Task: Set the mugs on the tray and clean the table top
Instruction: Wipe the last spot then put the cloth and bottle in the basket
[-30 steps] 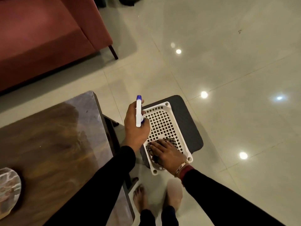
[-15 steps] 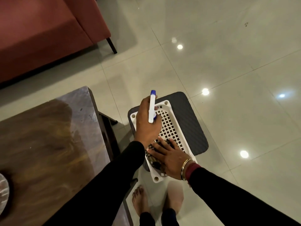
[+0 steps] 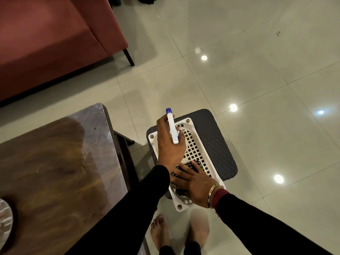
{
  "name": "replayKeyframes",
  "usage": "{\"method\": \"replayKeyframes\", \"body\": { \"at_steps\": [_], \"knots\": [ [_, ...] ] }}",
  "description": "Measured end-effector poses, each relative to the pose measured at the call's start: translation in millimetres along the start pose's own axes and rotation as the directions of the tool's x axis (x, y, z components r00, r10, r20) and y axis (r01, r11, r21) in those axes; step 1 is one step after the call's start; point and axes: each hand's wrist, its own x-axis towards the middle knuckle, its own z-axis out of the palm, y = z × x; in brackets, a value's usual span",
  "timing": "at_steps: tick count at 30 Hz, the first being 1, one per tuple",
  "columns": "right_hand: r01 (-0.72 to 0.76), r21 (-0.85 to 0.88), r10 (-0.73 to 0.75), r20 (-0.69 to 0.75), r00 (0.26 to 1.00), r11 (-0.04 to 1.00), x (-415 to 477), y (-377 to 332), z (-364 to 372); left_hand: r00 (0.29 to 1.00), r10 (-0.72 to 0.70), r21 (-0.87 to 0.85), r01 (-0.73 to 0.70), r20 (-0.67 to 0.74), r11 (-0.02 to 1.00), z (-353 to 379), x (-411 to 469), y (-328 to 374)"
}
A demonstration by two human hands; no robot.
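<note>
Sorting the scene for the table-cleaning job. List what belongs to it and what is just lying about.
Belongs to the job:
- spray bottle, held in the left hand
- checked cloth under the right hand
- white basket
- wooden table top

Just lying about:
- red sofa
- dark stool under the basket
- round marbled object at the table's edge

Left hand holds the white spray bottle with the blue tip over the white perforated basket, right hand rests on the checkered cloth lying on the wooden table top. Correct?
Not quite. In the head view the right hand presses the checkered cloth inside the white perforated basket, not on the wooden table top. The left hand does hold the white spray bottle with the blue tip over that basket.
</note>
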Motion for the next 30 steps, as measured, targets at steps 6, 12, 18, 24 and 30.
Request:
{"method": "replayKeyframes", "body": {
  "at_steps": [6, 12, 18, 24, 30],
  "knots": [
    [-0.003, 0.030, 0.005, -0.064, 0.998, 1.000, 0.2, -1.3, 0.9, 0.997, -0.070, -0.021, 0.071, 0.045, 0.997, -1.0, -4.3, -7.0],
    [-0.026, -0.003, 0.026, -0.004, 1.000, 1.000, 2.8, 1.0, 5.1, 0.998, -0.038, -0.023, 0.039, 0.059, 0.999, -14.4, -12.3, -17.2],
    [-0.039, -0.079, 0.041, 0.033, 0.999, 0.996, 4.1, -2.5, 2.7, 0.981, -0.100, -0.046, 0.109, 0.164, 0.993, -33.8, -19.2, -31.5],
    [-0.088, -0.027, 0.085, -0.113, 0.990, 0.996, -9.1, -8.2, -10.4, 0.976, -0.110, 0.058, 0.101, 0.190, 0.993, -55.7, -29.8, -41.4],
    [-0.116, -0.027, 0.108, -0.198, 0.974, 0.993, -29.9, -15.1, -6.7, 0.969, -0.187, 0.067, 0.178, 0.160, 0.982, -70.5, -58.5, -50.4]
  ]
}}
